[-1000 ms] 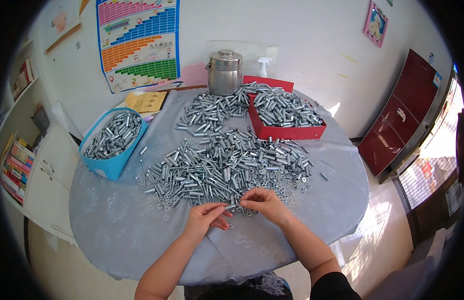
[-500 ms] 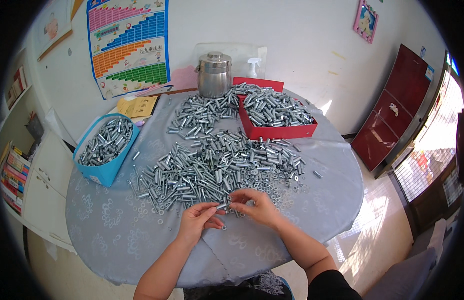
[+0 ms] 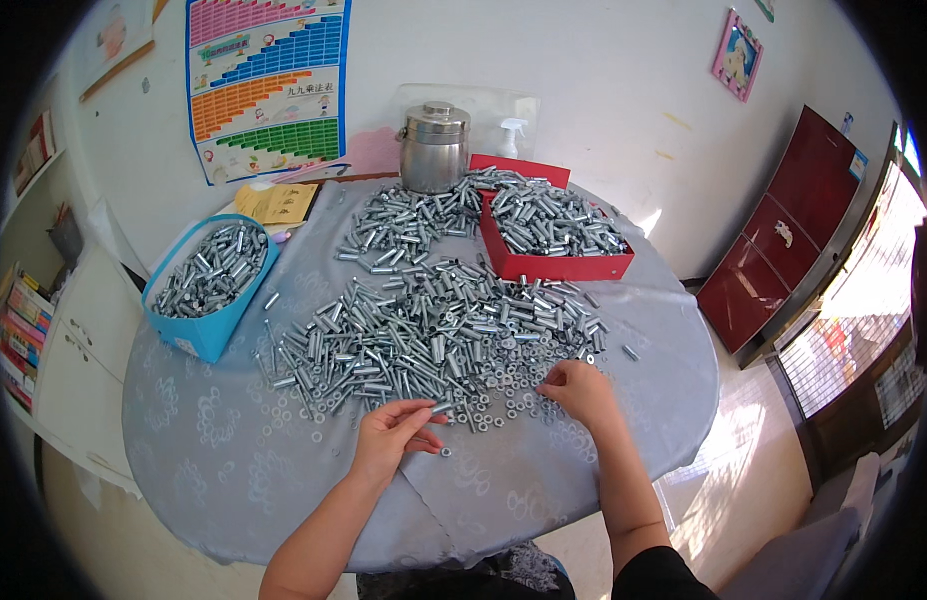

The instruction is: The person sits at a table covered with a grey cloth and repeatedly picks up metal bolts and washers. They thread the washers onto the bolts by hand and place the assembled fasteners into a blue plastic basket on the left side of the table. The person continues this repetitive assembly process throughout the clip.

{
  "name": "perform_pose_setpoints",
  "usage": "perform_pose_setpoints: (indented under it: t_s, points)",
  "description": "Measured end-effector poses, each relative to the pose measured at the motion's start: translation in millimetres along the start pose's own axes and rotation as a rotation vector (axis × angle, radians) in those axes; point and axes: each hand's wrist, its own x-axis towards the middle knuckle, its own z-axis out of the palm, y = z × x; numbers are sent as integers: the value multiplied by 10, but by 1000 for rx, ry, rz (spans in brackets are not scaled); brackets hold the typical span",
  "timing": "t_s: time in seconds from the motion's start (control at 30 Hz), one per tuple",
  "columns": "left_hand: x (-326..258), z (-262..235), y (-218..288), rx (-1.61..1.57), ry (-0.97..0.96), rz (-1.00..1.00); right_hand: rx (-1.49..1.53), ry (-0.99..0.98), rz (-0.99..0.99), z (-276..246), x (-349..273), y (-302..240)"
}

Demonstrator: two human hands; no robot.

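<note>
My left hand (image 3: 392,435) is closed in a pinch around a short metal sleeve anchor (image 3: 441,408), held just above the near edge of the pile. To the right, my right hand (image 3: 582,393) reaches down with its fingertips together at the scattered washers (image 3: 511,384); whether anything is between them is too small to make out. Beyond both hands spreads a large heap of silvery bolts and sleeves (image 3: 424,335). A single nut (image 3: 446,452) lies on the cloth beside my left fingers.
A blue bin (image 3: 216,345) of metal anchors stands at the left, and a red box (image 3: 574,268) heaped with more stands at the back right. Behind are a steel pot (image 3: 434,155), a spray bottle (image 3: 510,140) and a yellow paper (image 3: 279,203). Grey patterned cloth (image 3: 234,480) covers the round table.
My right hand has left the anchor in my left hand and moved right and away to the washers. My left hand keeps its grip almost in place. The view has shifted slightly.
</note>
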Motion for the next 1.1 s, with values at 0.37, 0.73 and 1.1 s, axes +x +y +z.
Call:
perform_pose_setpoints:
  t_s: [0.37,0.73,1.1]
  points:
    - [1,-17,-12,-26,-30,-25,431,95,-141,137,-38,-123]
    - [8,-23,-54,-33,-102,-88,892,-220,-417,386,-178,-474]
    - [16,-59,-82,-78,-141,-143,949,-296,-437,467,-210,-506]
